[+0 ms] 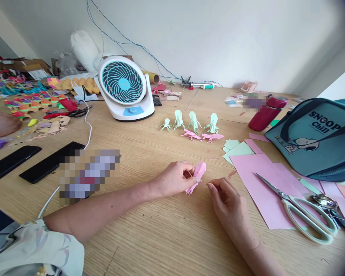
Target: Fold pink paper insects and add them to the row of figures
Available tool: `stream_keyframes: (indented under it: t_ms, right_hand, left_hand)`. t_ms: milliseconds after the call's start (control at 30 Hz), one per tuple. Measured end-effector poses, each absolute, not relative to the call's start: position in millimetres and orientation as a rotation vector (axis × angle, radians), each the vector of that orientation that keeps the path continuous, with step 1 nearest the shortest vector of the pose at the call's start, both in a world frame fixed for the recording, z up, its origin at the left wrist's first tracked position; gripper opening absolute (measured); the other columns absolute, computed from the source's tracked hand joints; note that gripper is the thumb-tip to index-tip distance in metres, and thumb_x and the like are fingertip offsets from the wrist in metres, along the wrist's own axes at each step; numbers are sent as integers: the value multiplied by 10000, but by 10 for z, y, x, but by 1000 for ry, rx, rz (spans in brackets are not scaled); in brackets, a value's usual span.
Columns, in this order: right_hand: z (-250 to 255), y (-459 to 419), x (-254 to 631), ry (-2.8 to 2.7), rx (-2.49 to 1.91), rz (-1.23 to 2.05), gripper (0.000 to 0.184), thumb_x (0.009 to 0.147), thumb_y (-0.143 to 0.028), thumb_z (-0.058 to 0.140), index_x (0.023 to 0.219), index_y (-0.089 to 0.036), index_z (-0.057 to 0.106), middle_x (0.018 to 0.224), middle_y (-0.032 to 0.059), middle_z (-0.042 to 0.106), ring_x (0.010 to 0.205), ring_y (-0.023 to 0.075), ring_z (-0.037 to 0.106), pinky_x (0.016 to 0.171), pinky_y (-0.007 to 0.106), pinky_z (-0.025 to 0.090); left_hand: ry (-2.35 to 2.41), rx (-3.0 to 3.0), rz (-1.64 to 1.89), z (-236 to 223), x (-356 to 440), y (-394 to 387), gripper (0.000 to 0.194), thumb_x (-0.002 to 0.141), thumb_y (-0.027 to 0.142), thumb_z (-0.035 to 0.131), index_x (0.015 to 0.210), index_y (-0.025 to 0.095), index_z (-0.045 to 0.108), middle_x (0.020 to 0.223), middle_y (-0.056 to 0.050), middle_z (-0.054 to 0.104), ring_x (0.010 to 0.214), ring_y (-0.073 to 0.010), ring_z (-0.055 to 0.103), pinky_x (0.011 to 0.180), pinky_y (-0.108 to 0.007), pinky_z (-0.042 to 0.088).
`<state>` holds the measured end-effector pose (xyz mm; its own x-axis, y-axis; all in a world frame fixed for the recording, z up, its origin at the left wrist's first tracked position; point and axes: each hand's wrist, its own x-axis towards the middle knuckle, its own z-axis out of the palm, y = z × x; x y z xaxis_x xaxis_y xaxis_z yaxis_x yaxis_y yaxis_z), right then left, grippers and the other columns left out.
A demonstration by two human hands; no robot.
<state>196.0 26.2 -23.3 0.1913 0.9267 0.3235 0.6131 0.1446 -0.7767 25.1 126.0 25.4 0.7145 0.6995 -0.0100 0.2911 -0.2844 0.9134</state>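
My left hand (pixel 174 178) rests on the wooden table (pixel 166 234) and pinches a small folded pink paper figure (pixel 197 174), holding it upright. My right hand (pixel 227 200) lies just to the right of it, fingers curled loosely inward, with nothing I can make out in them; it is a little apart from the figure. Further back stands a row of several green folded paper figures (pixel 193 122) with two pink ones (pixel 202 135) lying in front of them.
Pink paper sheets (pixel 261 180) with scissors (pixel 301 212) lie at right, beside a teal Snoopy bag (pixel 316 138) and a red bottle (pixel 266 113). A desk fan (pixel 125 89) stands at the back. Two black phones (pixel 50 161) lie left. Another person's hand (pixel 1 124) rests far left.
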Motion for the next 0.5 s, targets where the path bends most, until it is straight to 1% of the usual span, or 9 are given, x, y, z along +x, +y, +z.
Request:
stream_keyframes:
  t_ms: [133,200,267,333,433,500]
  right_hand:
    - [-248,277,1966,-1510,-1586,425,213,964,-325,506,803,-219,596,750,-8,561,577,126,481,539,252,372]
    - [-253,287,1969,-1531,-1595,420,213,962,-316,509,792,-219,593,739,-12,552,581,125,479,548,254,370]
    - [-255,293,1974,-1537,-1603,423,209,962,-313,510,796,-219,597,738,-14,551,588,125,482,558,255,372]
    - [-255,296,1980,-1532,-1605,429,206,962,-314,510,804,-219,600,740,-13,552,595,126,486,564,256,374]
    - [-254,293,1984,-1520,-1603,426,201,960,-313,512,804,-220,599,741,-12,554,604,128,493,568,255,375]
    - [-254,291,1983,-1511,-1598,421,202,959,-311,513,798,-220,595,738,-12,554,601,127,493,565,254,375]
  left_hand:
    - [914,2086,441,300,199,1361,263,824,303,663,611,158,608,712,-4,644,705,-118,605,648,-215,428]
    - [956,2102,404,288,192,1383,319,855,367,634,613,160,621,697,-4,652,666,-115,609,636,-220,428]
    - [975,2054,371,258,194,1393,371,902,454,560,686,167,652,698,-2,672,593,-106,606,597,-221,432]
    - [990,2018,370,230,192,1405,362,905,496,542,811,172,674,772,-13,707,583,-107,619,568,-219,436]
    - [1042,2069,405,233,168,1437,304,849,463,626,933,174,670,982,-51,718,700,-132,660,598,-224,459]
    - [1079,2138,406,267,146,1442,273,835,433,645,939,182,668,1035,-54,703,763,-148,662,641,-239,473]
